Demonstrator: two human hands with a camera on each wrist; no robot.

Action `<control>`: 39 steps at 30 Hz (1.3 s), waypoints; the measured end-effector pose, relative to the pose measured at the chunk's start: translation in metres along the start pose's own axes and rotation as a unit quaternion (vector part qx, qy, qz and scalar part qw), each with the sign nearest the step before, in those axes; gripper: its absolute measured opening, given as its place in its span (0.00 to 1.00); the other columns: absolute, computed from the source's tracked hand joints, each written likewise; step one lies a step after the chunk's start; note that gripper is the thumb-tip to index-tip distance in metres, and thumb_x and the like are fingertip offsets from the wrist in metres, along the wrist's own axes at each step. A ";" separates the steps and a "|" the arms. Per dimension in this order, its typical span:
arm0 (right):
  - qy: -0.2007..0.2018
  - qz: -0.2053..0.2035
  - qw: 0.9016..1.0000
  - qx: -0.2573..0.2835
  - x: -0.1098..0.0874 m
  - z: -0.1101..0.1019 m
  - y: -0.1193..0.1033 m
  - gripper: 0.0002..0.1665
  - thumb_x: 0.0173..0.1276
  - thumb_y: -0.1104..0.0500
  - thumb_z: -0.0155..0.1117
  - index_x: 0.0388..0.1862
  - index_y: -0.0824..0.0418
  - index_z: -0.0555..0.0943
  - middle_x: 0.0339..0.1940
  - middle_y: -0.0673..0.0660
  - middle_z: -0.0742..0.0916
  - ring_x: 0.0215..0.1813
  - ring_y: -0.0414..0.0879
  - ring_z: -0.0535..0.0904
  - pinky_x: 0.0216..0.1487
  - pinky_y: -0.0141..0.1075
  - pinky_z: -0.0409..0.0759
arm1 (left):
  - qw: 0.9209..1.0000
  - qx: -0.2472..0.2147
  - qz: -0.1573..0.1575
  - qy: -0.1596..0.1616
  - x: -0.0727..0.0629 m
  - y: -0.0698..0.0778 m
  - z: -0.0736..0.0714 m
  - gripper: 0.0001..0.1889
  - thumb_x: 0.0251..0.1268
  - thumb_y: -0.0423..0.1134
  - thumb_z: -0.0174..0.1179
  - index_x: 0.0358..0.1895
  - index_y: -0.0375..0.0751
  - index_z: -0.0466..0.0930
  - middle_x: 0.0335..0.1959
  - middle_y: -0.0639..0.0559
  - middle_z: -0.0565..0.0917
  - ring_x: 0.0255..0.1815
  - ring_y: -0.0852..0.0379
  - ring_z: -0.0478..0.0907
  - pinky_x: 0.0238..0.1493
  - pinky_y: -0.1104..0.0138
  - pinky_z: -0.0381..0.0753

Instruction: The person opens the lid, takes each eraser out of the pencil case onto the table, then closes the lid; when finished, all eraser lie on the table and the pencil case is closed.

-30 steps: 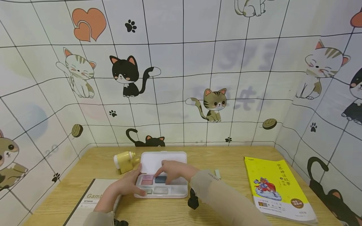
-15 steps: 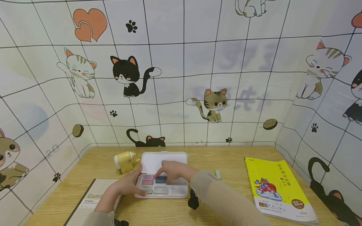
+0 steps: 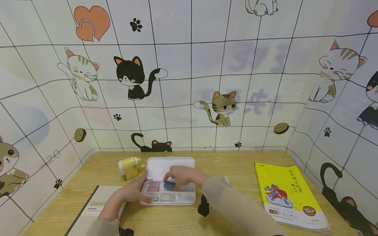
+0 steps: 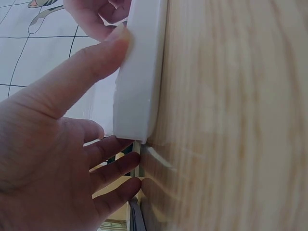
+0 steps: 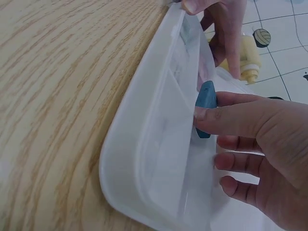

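A white plastic case lies on the table with its lid raised at the back. My left hand holds its left side, thumb on the front rim and the other fingers along the left end. With thumb and forefinger, my right hand pinches a small teal-blue block, tilted over the case's rear compartment. A pink and purple block pair sits left of it in the same row. Pale, translucent blocks lie in the front row.
A yellow bottle lies behind my left hand. A notebook lies at the left, partly under that forearm. A yellow book lies at the right. One small pale green piece rests beyond my right sleeve. A cat-print curtain hangs behind the wooden table.
My right hand has taken hold of the teal-blue block, which was flat in its compartment and now tilts up between the fingers. My left hand stays on the case.
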State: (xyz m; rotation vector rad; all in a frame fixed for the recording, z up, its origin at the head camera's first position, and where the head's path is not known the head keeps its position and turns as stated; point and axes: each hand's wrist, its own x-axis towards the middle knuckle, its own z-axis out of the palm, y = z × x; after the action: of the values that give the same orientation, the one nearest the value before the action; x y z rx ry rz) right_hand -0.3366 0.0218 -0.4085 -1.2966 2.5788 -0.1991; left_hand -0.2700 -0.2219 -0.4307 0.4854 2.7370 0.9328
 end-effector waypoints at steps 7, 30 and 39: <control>0.027 0.004 0.996 0.088 -0.020 -0.014 0.002 0.29 0.55 0.64 0.75 0.56 0.47 0.81 0.40 0.45 0.80 0.37 0.39 0.75 0.41 0.29 0.73 | 1.000 0.002 0.002 0.004 0.002 0.000 -0.002 0.65 0.39 0.48 0.78 0.74 0.24 0.40 0.73 0.25 0.52 0.72 0.28 0.48 0.68 0.38 0.48; 0.069 0.035 0.967 0.245 -0.070 -0.016 0.036 0.30 0.57 0.64 0.73 0.58 0.52 0.76 0.36 0.49 0.80 0.29 0.43 0.74 0.32 0.34 0.75 | 1.000 0.004 0.012 -0.002 0.001 -0.003 0.000 0.66 0.39 0.49 0.78 0.74 0.23 0.39 0.72 0.25 0.53 0.73 0.29 0.48 0.69 0.39 0.48; 0.133 0.029 0.947 0.290 -0.105 -0.009 0.055 0.28 0.58 0.63 0.72 0.56 0.56 0.73 0.35 0.53 0.80 0.31 0.46 0.74 0.32 0.37 0.74 | 1.000 0.014 0.019 -0.002 0.002 -0.003 0.001 0.66 0.39 0.50 0.77 0.73 0.22 0.39 0.72 0.24 0.52 0.72 0.28 0.48 0.69 0.39 0.48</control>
State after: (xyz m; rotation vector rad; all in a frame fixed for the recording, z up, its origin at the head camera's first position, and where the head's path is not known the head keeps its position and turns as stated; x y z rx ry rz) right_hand -0.3211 0.1384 -0.3963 -1.0168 2.4611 -1.0935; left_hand -0.2723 -0.2233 -0.4334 0.5453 2.7500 0.9034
